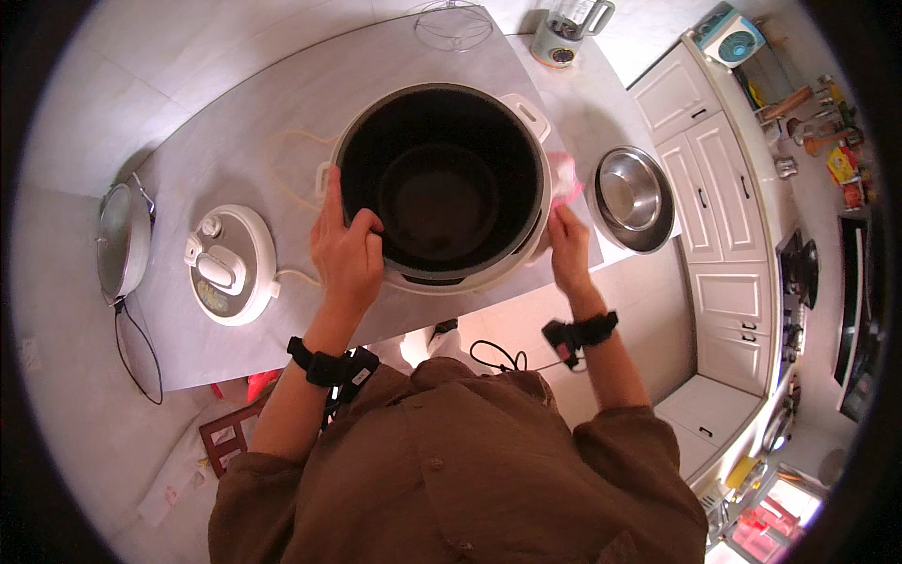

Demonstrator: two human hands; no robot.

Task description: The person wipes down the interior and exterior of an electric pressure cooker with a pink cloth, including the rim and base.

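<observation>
A white electric pressure cooker (465, 285) with a dark inner pot (440, 201) stands uncovered on a grey table. My left hand (349, 257) grips the pot's near-left rim, some fingers bent over the edge and one extended along the outside. On the right side, my right hand (568, 243) has its fingers closed on a pink and white cloth (564, 180), which lies against the cooker's outer wall. The cooker's round lid (232, 264) rests on the table to the left.
At the far left is a pan (123, 240) with a cord. Nested metal bowls (632, 194) sit at the table's right edge. Behind stand a wire rack (454, 28) and a blender (560, 42). White cabinets (733, 296) line the right side.
</observation>
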